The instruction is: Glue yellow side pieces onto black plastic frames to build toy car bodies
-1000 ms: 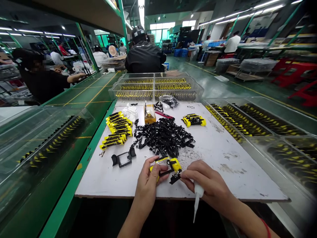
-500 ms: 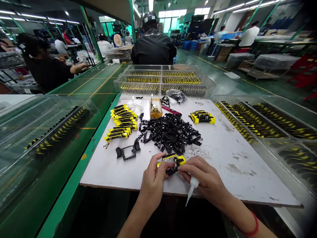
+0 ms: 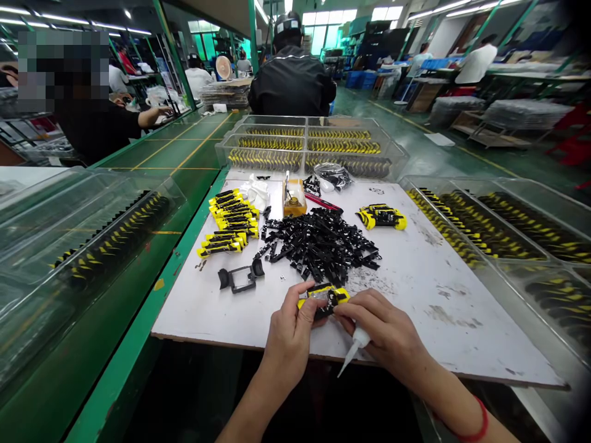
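the small black strip (image 3: pixel 324 309), angled below the yellow-and-black part (image 3: pixel 340 295) a second ago, now lies along it at lower centre. the white nozzle (image 3: pixel 349 357), earlier nearly straight down, slants lower left. the worktop (image 3: pixel 212 317) sits farther right in frame.

The held part (image 3: pixel 342 295) is bright yellow and black, the nozzled bottle (image 3: pixel 360 337) whitish, the heaped pieces (image 3: pixel 318 243) black, the lined-up parts (image 3: pixel 234 216) yellow and black, the loose frame (image 3: pixel 224 279) dark grey, the board (image 3: pixel 207 311) white with brownish-grey smudges, the bench (image 3: pixel 198 184) green with yellow lines, and the wristband (image 3: pixel 484 420) red.
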The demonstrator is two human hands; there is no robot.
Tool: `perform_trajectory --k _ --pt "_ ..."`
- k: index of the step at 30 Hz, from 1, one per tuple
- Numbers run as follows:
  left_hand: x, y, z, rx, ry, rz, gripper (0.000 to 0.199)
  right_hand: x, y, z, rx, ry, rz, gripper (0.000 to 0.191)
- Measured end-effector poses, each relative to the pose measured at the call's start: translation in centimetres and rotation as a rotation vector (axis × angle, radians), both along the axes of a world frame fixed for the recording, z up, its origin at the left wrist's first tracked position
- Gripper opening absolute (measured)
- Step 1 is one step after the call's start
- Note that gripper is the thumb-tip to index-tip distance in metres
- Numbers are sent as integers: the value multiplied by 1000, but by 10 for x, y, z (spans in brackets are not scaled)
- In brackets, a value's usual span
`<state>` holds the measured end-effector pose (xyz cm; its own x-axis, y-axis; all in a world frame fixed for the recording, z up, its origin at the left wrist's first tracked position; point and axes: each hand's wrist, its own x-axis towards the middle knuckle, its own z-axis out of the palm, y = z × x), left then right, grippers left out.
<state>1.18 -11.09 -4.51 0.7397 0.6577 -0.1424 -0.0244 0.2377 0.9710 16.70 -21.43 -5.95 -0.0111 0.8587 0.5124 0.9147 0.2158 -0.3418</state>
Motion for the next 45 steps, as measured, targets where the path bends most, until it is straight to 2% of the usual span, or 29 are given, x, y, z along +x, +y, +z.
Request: perform_trajectory --k 10,16,22,27,37,45 --pt "4 -1 -13 21 -25 27 33 1 -3 0 42 3 -21 19" --pt "4 -3 -13 16 -37 31 32 1 -1 0 7 -28 -32 17" --pt "7 1 -13 -115 -48 45 35 3 3 10 -123 26 -40 21" --pt "8 6 -12 -230 -32 20 38 8 4 17 -265 117 -16 13" --pt "8 11 -5 -233 -6 -69 35 12 10 40 -444 54 25 23" --pt "7 13 -9 -267 -8 -92 35 9 11 42 -446 -7 -4 19"
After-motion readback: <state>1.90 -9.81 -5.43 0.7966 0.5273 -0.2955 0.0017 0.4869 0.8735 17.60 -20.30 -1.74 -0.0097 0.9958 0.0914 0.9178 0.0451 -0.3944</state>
